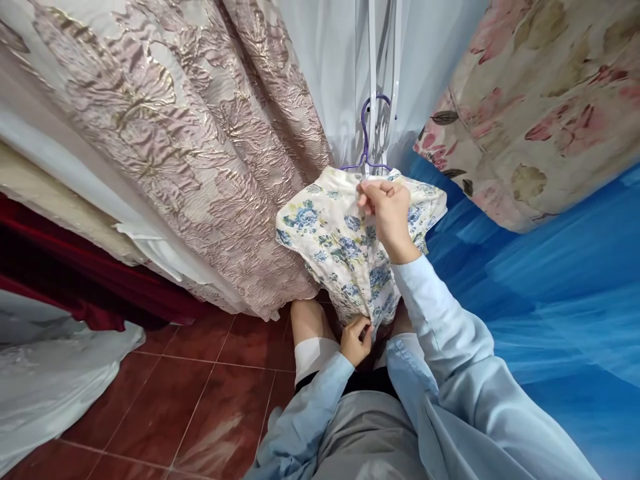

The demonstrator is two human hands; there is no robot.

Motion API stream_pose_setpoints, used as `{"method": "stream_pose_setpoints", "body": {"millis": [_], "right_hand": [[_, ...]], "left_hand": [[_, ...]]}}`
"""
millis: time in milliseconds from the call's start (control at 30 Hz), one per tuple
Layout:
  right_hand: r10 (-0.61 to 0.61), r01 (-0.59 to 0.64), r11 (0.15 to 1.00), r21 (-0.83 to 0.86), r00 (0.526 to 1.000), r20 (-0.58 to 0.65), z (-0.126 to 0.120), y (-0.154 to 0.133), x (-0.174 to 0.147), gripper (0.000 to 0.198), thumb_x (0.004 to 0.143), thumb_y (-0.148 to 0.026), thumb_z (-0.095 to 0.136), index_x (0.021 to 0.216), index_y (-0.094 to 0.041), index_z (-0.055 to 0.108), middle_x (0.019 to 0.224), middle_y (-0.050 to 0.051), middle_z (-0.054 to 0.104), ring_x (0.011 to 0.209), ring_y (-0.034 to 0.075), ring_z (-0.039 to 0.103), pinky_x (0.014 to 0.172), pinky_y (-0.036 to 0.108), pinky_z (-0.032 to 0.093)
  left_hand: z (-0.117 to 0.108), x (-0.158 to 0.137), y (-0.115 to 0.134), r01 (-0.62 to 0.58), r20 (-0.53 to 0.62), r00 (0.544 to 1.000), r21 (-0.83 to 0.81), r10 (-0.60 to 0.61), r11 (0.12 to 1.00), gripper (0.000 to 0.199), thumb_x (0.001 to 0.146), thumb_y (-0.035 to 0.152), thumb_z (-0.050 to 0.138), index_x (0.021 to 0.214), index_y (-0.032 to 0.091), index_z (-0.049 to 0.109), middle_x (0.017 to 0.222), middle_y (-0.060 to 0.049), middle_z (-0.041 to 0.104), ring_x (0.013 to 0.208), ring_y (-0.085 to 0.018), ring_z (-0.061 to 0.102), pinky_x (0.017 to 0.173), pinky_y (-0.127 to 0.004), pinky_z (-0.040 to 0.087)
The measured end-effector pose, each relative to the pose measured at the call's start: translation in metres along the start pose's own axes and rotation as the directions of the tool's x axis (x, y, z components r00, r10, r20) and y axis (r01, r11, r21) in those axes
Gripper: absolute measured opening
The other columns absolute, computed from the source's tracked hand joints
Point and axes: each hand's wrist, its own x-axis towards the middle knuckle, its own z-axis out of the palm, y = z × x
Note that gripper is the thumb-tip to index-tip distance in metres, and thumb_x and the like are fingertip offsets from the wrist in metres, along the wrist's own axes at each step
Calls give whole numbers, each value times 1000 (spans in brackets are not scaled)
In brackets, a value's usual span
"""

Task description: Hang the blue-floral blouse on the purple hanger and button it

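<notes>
A white blouse (345, 247) with blue flowers hangs on a purple hanger (365, 133) in front of me, its short sleeves spread to both sides. My right hand (389, 208) pinches the blouse at the top of its front opening, just under the collar. Lower down, my left hand (357, 340) grips the same front edge near the hem, with thumb and fingers pressed together. The cloth between the two hands runs in a nearly straight line. Part of the right shoulder area lies hidden behind my right hand.
Pink and gold embossed fabric (190, 153) hangs close on the left, with dark red cloth (95, 273) beyond it. White straps (373, 60) hang behind the hanger. Floral cloth (545, 120) and blue fabric (565, 313) fill the right. Red tiles (220, 393) cover the floor.
</notes>
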Motion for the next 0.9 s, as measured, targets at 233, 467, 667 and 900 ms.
{"method": "stream_pose_setpoints", "body": {"millis": [233,467,667,900], "right_hand": [[-49,49,998,-41,999,-1,-10,-7,-10,38,88,-54,69,74,-19,62,55,-3,58,40,7,42,42,22,33],[-62,66,992,-105,997,48,-13,-4,-22,39,91,-55,66,74,-20,59,53,-4,56,41,7,43,43,22,35],[-85,91,980,-176,995,44,-14,-4,-20,35,94,-48,64,74,-20,57,55,-3,55,45,9,46,45,22,36],[-72,79,985,-155,996,48,-8,19,-21,30,94,-44,62,77,-21,53,54,-5,48,47,9,44,46,21,33]], "left_hand": [[-33,22,-10,66,16,998,-42,-66,997,24,100,33,52,90,17,67,90,-8,68,85,-19,64,80,-30,49],[-135,174,81,-296,-338,883,134,325,946,35,104,40,47,125,19,65,96,-7,70,81,-16,64,77,-28,51],[-171,263,147,-491,-76,837,333,542,805,33,104,45,48,103,19,68,94,-5,67,89,-17,64,85,-31,50],[-151,261,144,-482,-316,811,119,493,868,40,102,55,45,96,21,63,87,-3,59,90,-18,64,84,-32,50]]}}
